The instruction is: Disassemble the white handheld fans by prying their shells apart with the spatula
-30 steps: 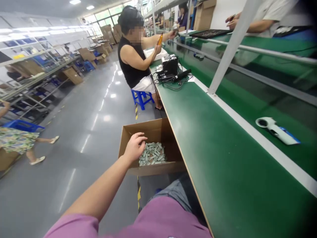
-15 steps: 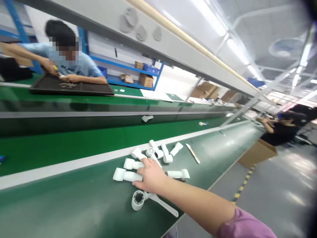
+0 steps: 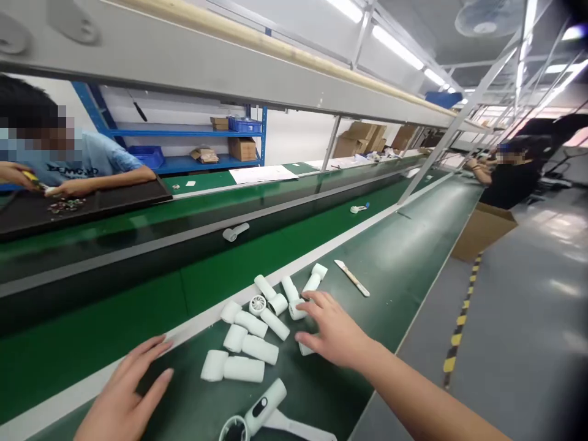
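Both hands are working open around the white plastic fan housings [image 3: 260, 350] on the green worktop [image 3: 390, 245], the left hand [image 3: 123, 392] hovering just left of them, the right hand [image 3: 334, 327] spreading its fingers against their right side.

Blue shelves [image 3: 184, 132]; cardboard box [image 3: 482, 234]

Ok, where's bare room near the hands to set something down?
Bare green mat lies beyond the blade along the bench edge, and a narrower patch sits between the left hand and the white tubes. It's crowded where the tubes meet the right hand.
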Demonstrator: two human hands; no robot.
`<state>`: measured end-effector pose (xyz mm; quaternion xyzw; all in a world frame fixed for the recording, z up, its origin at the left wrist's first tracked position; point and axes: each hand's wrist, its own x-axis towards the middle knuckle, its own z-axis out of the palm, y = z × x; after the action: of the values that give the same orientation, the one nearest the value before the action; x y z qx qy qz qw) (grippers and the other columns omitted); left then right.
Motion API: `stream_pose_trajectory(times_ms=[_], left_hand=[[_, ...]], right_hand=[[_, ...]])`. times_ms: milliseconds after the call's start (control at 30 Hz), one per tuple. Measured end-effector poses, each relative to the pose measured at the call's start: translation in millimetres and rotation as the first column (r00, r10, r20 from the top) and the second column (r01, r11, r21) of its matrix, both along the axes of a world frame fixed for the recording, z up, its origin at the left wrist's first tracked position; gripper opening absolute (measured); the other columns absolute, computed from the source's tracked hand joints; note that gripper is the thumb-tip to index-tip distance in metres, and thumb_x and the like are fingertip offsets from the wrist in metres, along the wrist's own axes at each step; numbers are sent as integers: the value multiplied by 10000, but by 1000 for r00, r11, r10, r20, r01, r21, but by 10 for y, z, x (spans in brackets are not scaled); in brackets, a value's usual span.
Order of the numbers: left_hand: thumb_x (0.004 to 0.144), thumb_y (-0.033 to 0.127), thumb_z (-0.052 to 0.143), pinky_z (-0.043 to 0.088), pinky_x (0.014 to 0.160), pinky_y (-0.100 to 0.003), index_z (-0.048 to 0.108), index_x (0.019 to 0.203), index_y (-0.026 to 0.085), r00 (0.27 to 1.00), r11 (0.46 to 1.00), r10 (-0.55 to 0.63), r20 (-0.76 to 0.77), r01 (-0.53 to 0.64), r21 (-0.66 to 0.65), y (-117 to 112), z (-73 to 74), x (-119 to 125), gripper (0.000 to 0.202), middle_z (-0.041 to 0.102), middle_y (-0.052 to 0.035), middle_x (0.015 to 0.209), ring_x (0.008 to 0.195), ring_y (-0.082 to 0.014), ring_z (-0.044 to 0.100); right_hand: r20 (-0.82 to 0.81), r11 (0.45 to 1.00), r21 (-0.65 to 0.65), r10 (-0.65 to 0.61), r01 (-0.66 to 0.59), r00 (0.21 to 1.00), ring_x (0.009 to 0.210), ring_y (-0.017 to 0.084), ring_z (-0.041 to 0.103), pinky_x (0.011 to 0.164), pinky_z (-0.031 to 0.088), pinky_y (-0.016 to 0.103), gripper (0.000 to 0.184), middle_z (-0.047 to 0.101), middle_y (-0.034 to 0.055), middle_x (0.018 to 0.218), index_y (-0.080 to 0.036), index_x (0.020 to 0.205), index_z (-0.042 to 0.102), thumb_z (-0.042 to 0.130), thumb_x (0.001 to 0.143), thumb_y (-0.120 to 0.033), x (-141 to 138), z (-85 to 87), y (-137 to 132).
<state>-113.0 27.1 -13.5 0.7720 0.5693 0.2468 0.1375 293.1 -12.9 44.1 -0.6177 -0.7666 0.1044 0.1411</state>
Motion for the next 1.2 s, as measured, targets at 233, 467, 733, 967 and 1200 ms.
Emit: stream_pose_trajectory(times_ms=[233,467,733,967,1200], left_hand=[[928,438,468,264,1132,-512,240,1486,317,932,905,-360,37,358,-231,430,32,933,615,145,-54,1585,1433,-304,192],[941,421,464,227,1159,-493,277,1480,294,883,833,-458,101,466,-299,614,81,1671,584,105,-46,1591,1451,-275,130],[879,402,543,352,1115,-410,473,1368,283,854,859,-511,-102,511,-22,1085,190,2087,507,400,-41,1485,1370,-230,364],[868,335,609,329,1041,-603,502,1284,116,978,998,53,-201,-47,32,2365,591,1715,482,453,-183,1374,1268,-352,431],[953,359,499,476,900,-431,533,1215,109,943,994,18,-332,-54,-99,2280,592,1268,363,543,-82,1208,1028,-225,582]], right_hand=[[186,975,189,83,-118,979,1272,349,360,1057,286,553,667,449,118,1377,-260,1348,479,674,782,-556,556,-592,-238],[244,927,287,174,-242,954,1272,375,370,1089,214,569,934,463,154,1369,-212,1365,477,720,609,-704,1077,-671,210],[125,887,451,43,-95,991,1249,380,385,1086,223,565,902,501,173,1319,-192,1321,515,696,619,-729,1338,-824,206],[-143,946,313,136,-86,980,1278,341,350,1066,256,597,397,486,102,1327,-261,1225,557,587,841,-356,36,-546,-403],[-114,980,146,155,-138,981,1308,375,286,1074,111,665,320,448,83,1379,-263,1138,607,510,858,-142,-261,-528,-287]])
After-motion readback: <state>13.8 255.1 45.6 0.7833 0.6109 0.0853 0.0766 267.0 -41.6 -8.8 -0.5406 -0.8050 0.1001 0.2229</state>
